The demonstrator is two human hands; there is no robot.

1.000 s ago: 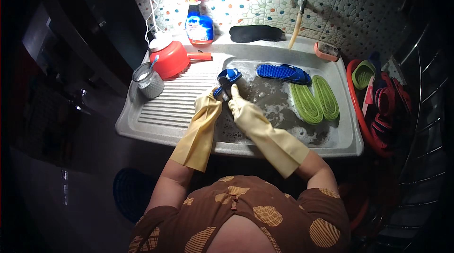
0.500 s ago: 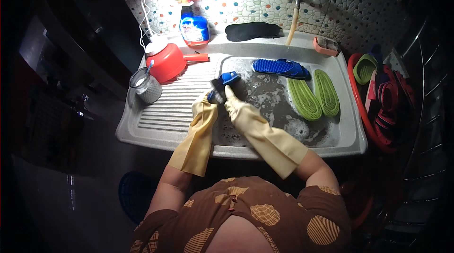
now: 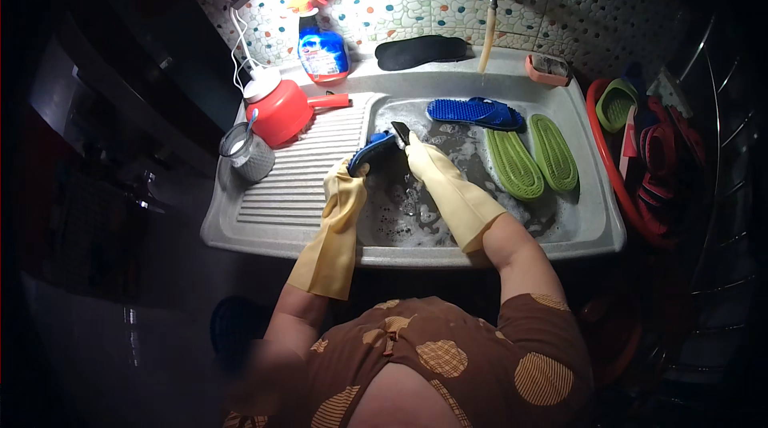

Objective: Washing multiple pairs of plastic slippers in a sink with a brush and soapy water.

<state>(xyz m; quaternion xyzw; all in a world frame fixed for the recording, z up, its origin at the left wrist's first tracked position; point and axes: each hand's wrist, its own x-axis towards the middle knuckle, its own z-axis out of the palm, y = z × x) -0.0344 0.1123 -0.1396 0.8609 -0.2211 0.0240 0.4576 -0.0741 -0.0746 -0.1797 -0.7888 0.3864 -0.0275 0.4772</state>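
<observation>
Both hands wear long cream rubber gloves. My left hand (image 3: 346,182) is closed on one end of a blue slipper (image 3: 371,150), held tilted over the left side of the sink basin. A dark scrubbing brush (image 3: 402,133) is in my right hand (image 3: 418,158), beside the slipper's far end; its bristles are largely hidden. Another blue slipper (image 3: 472,114), with a studded sole, lies at the back of the basin. To its right, two green slipper soles or insoles (image 3: 554,153) rest in the basin. Murky, foamy water (image 3: 416,216) lies below my hands.
On the ribbed drainboard (image 3: 280,202) stand a red kettle-like pot (image 3: 280,112) and a glass jar (image 3: 250,154). A spray bottle (image 3: 324,52), a black insole (image 3: 420,53) and a pink soap dish (image 3: 548,69) line the back ledge. A red basin (image 3: 602,140) of footwear stands right.
My right hand has moved a little to the right with the brush, off the slipper's top. The slipper in my left hand now shows more of its length.
</observation>
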